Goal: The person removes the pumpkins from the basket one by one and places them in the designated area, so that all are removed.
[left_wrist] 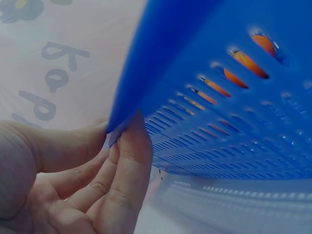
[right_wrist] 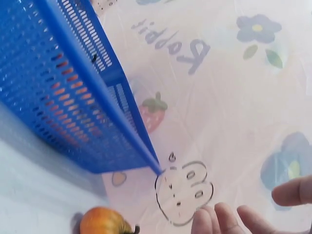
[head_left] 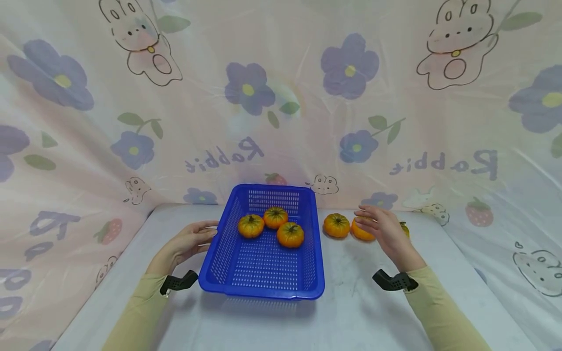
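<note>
A blue plastic basket [head_left: 263,265] with slotted sides holds three small orange pumpkins, among them one pumpkin [head_left: 290,235] to the right. My left hand [head_left: 190,243] is at the basket's left side. In the left wrist view, its thumb and fingers [left_wrist: 131,165] pinch the rim. My right hand [head_left: 386,234] hovers over the row of pumpkins right of the basket, fingers loosely extended and holding nothing. Under it lies a partly covered pumpkin [head_left: 361,231]. Left of that sits another pumpkin [head_left: 336,225]; a third pumpkin [head_left: 405,229] is mostly hidden behind the hand.
The white table [head_left: 351,312] carries the basket and the loose pumpkins. A pale cloth [head_left: 290,141] printed with flowers, rabbits and strawberries hangs behind the table and along both sides. Each wrist wears a black camera mount [head_left: 395,281].
</note>
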### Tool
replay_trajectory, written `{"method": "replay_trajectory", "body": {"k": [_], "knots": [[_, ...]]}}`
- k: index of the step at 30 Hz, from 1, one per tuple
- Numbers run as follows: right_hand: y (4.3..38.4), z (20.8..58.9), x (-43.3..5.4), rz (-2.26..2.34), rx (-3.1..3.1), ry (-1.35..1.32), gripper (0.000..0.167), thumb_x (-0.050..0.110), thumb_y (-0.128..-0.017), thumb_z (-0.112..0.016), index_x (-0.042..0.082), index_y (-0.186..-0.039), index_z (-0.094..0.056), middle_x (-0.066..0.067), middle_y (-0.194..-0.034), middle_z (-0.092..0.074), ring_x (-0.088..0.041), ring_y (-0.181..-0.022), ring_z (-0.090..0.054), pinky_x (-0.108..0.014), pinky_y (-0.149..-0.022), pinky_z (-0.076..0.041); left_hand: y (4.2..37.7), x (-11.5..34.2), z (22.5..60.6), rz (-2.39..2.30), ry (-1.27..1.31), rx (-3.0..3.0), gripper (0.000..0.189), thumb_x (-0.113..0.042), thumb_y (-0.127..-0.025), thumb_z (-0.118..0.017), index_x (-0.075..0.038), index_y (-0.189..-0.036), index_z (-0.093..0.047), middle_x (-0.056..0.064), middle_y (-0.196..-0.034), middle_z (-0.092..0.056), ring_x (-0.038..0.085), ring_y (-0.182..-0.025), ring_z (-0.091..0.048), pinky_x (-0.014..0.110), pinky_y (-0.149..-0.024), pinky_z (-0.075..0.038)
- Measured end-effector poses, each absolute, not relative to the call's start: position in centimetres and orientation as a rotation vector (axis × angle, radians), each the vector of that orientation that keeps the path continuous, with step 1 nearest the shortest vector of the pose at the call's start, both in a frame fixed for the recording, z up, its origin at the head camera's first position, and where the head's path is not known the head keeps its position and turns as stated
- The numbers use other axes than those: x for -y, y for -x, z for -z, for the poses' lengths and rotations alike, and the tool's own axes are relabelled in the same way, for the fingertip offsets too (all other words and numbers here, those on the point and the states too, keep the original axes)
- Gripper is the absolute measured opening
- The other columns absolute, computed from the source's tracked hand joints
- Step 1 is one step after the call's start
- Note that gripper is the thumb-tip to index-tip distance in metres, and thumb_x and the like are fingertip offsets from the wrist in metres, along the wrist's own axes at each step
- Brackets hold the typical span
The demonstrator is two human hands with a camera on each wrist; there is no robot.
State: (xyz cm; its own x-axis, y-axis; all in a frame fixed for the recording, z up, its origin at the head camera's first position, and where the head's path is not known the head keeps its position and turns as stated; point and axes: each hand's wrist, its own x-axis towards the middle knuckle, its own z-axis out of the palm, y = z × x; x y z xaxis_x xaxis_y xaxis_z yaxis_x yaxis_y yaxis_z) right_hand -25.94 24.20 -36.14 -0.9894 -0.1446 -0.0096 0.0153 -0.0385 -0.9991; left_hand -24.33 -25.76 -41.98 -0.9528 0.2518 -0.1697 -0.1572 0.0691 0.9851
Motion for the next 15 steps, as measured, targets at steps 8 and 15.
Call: {"method": "replay_trajectory", "body": {"k": [8, 15], "knots": [[26.7, 35.2, -21.7, 2.116, -2.084, 0.203, 0.047, 0.031, -0.103, -0.042, -0.004, -0.135, -0.042, -0.016, -0.123, -0.056, -0.017, -0.100, -0.063, -0.042, -0.101, -0.042, 24.4, 25.6, 41.7, -1.949, -0.083, -2.067, 0.059, -0.016, -0.098, -0.056, 0.003, -0.146, -0.028, 0.018, -0.125, -0.057, 0.023, -0.101, -0.063, 0.035, -0.089, -0.052], [27.5, 34.7, -19.4, 2.024, -1.995, 0.358, 0.043, 0.025, -0.103, -0.043, -0.005, -0.135, -0.043, -0.027, -0.133, -0.048, -0.031, -0.114, -0.057, -0.049, -0.103, -0.038, 24.4, 25.6, 41.8, -1.946, -0.062, -2.064, 0.058, -0.016, -0.098, -0.056, 0.002, -0.146, -0.029, 0.018, -0.124, -0.058, 0.023, -0.101, -0.063, 0.035, -0.088, -0.052]]}}
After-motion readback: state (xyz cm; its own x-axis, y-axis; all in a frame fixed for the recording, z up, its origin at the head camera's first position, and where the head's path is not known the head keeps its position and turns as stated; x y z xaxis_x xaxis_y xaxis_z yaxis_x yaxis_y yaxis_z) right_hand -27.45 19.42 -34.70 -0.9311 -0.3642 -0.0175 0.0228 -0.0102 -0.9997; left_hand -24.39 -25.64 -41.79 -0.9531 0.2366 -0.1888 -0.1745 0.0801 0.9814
